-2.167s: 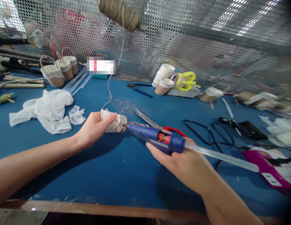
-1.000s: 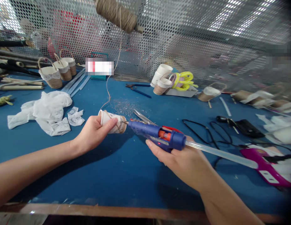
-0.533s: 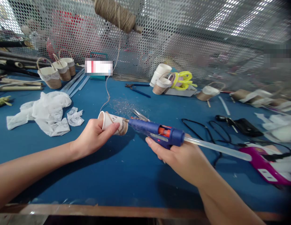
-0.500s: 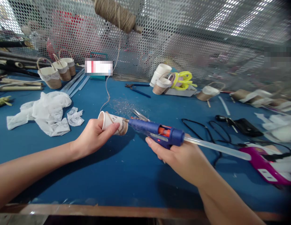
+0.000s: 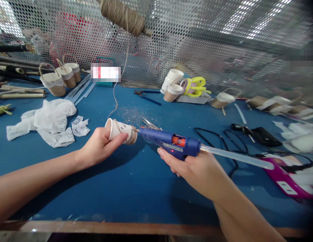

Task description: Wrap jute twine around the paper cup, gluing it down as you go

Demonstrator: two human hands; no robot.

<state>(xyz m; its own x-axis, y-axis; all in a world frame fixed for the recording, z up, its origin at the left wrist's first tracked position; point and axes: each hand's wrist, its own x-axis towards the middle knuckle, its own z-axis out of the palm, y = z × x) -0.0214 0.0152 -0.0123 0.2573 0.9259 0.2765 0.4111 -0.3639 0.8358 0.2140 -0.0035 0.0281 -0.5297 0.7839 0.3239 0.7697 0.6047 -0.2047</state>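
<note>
My left hand (image 5: 99,146) is closed around a white paper cup (image 5: 117,128), tipped on its side with its mouth facing left. Brown twine is wound about the cup's base end, and a loose strand (image 5: 115,97) runs from the cup up to a twine spool (image 5: 123,16). In my right hand (image 5: 194,168) is a blue hot glue gun (image 5: 169,140), a clear glue stick (image 5: 234,156) jutting from its back. The gun's nozzle meets or nearly meets the twine-wrapped end of the cup. Scissors (image 5: 149,123) lie partly hidden behind the gun.
Twine-covered cups with handles (image 5: 53,84) stand at the back left, near crumpled white lace (image 5: 49,121). Blue-handled pliers (image 5: 148,94) lie farther back. White cups (image 5: 171,80) stand by a yellow coil (image 5: 197,85). A black cord (image 5: 222,141) and a magenta power strip (image 5: 282,179) are at right.
The cup has turned slightly in my left hand, so more of its printed marks show. The glue gun has shifted a little to the right, its nozzle still at the cup's base end.
</note>
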